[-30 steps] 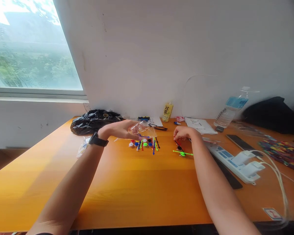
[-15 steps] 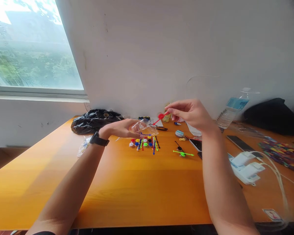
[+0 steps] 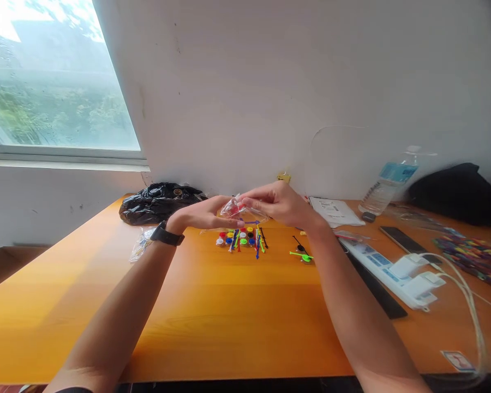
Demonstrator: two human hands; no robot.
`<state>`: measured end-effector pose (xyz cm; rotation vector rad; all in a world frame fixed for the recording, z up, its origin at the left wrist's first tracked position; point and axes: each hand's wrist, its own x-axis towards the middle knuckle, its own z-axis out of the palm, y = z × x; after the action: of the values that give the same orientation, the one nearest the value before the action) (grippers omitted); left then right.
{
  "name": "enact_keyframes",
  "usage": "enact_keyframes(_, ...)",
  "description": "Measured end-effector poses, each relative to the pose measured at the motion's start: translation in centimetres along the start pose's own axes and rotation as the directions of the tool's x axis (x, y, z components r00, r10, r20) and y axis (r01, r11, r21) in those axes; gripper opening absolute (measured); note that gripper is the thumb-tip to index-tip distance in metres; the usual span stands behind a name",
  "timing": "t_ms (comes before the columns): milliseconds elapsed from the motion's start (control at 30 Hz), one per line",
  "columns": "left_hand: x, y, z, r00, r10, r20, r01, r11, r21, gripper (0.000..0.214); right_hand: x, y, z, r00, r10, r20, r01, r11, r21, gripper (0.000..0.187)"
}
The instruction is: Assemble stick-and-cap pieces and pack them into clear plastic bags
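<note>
Both hands meet in the air above the far middle of the orange worktop (image 3: 237,322). The left hand (image 3: 202,215), a black watch (image 3: 166,234) on its wrist, holds a small clear plastic bag (image 3: 234,209) by its near side, fingers closed under it. The right hand (image 3: 280,203) comes in from the right with its fingertips pinched together at the bag's mouth; something red shows through the plastic there, too small to tell its shape.

Directly below the hands, a cluster of small coloured caps and thin coloured sticks (image 3: 242,239) lies on the worktop. Just to its right lie a green stick piece (image 3: 304,255) and a black one (image 3: 299,244), apart from the cluster.

Toward the far left corner sits a crumpled black plastic bag (image 3: 159,201). Along the right side runs a white power strip (image 3: 387,270) with chargers and cables plugged in, and a dark flat bar (image 3: 376,292) beside it. Near the far right edge lean a water bottle (image 3: 387,180) and a printed sheet (image 3: 334,210).
</note>
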<state>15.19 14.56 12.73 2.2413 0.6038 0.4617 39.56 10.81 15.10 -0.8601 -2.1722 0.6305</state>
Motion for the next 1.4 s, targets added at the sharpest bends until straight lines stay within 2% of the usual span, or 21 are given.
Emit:
enact_keyframes(67, 0.0, -0.1, 0.0, 1.0, 0.01, 0.003, -0.01, 1.0, -0.001, 0.049, -0.1, -0.2, -0.6, 0.999, -0.008, -0.031, 0.007, 1.0, -0.024, 0.043)
enact_keyframes(133, 0.0, -0.2, -0.1, 1.0, 0.021, 0.0, -0.021, 1.0, 0.003, 0.053, -0.4, 0.3, -1.7, 0.989, -0.003, -0.147, -0.002, 0.999, -0.032, 0.042)
enact_keyframes(200, 0.1, -0.3, -0.1, 0.999, 0.031, -0.011, -0.031, 0.999, 0.012, 0.055, -0.7, 1.8, -3.5, 0.971, 0.055, -0.231, -0.071, 0.996, -0.058, 0.039)
enact_keyframes(267, 0.1, -0.5, -0.2, 0.999, 0.035, -0.013, -0.035, 0.999, 0.034, 0.055, -1.3, 4.3, -5.4, 0.964, 0.185, -0.19, -0.212, 0.968, -0.135, 0.037)
enact_keyframes(300, 0.1, -0.5, -0.2, 0.999, 0.034, -0.011, -0.034, 0.998, 0.047, 0.054, -1.6, 5.9, -6.3, 0.955, 0.273, -0.114, -0.292, 0.935, -0.201, 0.035)
enact_keyframes(333, 0.1, -0.6, -0.2, 0.999, 0.034, -0.005, -0.033, 0.998, 0.059, 0.053, -2.0, 7.6, -7.1, 0.925, 0.38, -0.025, -0.371, 0.885, -0.282, 0.031)
enact_keyframes(367, 0.1, -0.6, -0.1, 0.999, 0.035, -0.001, -0.035, 0.997, 0.07, 0.053, -2.4, 9.2, -7.6, 0.848, 0.525, 0.066, -0.472, 0.806, -0.357, 0.029)
enact_keyframes(400, 0.1, -0.7, -0.1, 0.999, 0.038, 0.004, -0.038, 0.996, 0.079, 0.052, -2.8, 10.9, -7.9, 0.714, 0.684, 0.148, -0.58, 0.697, -0.422, 0.029)
enact_keyframes(467, 0.2, -0.8, -0.1, 0.999, 0.043, 0.012, -0.043, 0.994, 0.098, 0.052, -3.6, 13.6, -7.8, 0.531, 0.826, 0.19, -0.68, 0.549, -0.486, 0.027)
enact_keyframes(500, 0.2, -0.8, -0.1, 0.999, 0.042, 0.015, -0.043, 0.993, 0.109, 0.052, -3.9, 14.7, -7.5, 0.474, 0.855, 0.208, -0.701, 0.51, -0.499, 0.026)
enact_keyframes(567, 0.3, -0.9, -0.1, 0.999, 0.033, 0.017, -0.035, 0.991, 0.132, 0.052, -4.5, 16.2, -6.7, 0.43, 0.871, 0.236, -0.719, 0.489, -0.494, 0.024)
enact_keyframes(633, 0.3, -1.1, -0.2, 1.0, 0.022, 0.017, -0.024, 0.988, 0.15, 0.051, -4.9, 17.0, -6.1, 0.451, 0.853, 0.264, -0.721, 0.522, -0.455, 0.023)
enact_keyframes(800, 0.2, -1.6, -0.4, 1.0, -0.005, 0.022, 0.002, 0.985, 0.171, 0.05, -4.7, 16.7, -6.6, 0.629, 0.743, 0.229, -0.686, 0.669, -0.284, 0.024)
enact_keyframes(867, 0.1, -1.6, -0.5, 1.0, -0.009, 0.014, 0.006, 0.987, 0.164, 0.05, -4.1, 15.4, -7.5, 0.728, 0.667, 0.159, -0.635, 0.743, -0.211, 0.029)
enact_keyframes(900, 0.0, -1.6, -0.5, 1.0, -0.011, 0.011, 0.009, 0.988, 0.156, 0.05, -3.8, 14.5, -7.8, 0.802, 0.591, 0.085, -0.576, 0.803, -0.152, 0.033)
enact_keyframes(967, 0.0, -1.4, -0.5, 1.0, -0.014, 0.004, 0.013, 0.99, 0.141, 0.051, -3.0, 11.9, -8.3, 0.879, 0.472, -0.062, -0.476, 0.877, -0.073, 0.04)
enact_keyframes(1000, -0.1, -1.3, -0.5, 1.0, -0.014, -0.001, 0.014, 0.991, 0.136, 0.052, -2.7, 10.4, -8.3, 0.91, 0.377, -0.17, -0.382, 0.924, 0.007, 0.042)
enact_keyframes(1067, -0.1, -1.2, -0.4, 1.0, -0.012, -0.011, 0.013, 0.992, 0.128, 0.053, -2.3, 7.2, -7.8, 0.922, 0.208, -0.326, -0.182, 0.977, 0.109, 0.043)
enact_keyframes(1133, 0.0, -1.3, -0.3, 1.0, -0.011, -0.025, 0.014, 0.993, 0.119, 0.053, -1.9, 4.3, -6.7, 0.917, 0.078, -0.391, -0.023, 0.989, 0.143, 0.039)
enact_keyframes(1267, 0.1, -1.1, -0.2, 0.999, -0.013, -0.042, 0.016, 0.997, 0.074, 0.055, -0.9, 1.3, -3.8, 0.935, 0.003, -0.354, 0.04, 0.993, 0.115, 0.035)
enact_keyframes(1400, 0.2, -0.7, 0.0, 0.999, -0.005, -0.042, 0.004, 1.0, -0.001, 0.053, 0.7, 1.8, -1.0, 0.954, -0.07, -0.29, 0.109, 0.987, 0.118, 0.026)
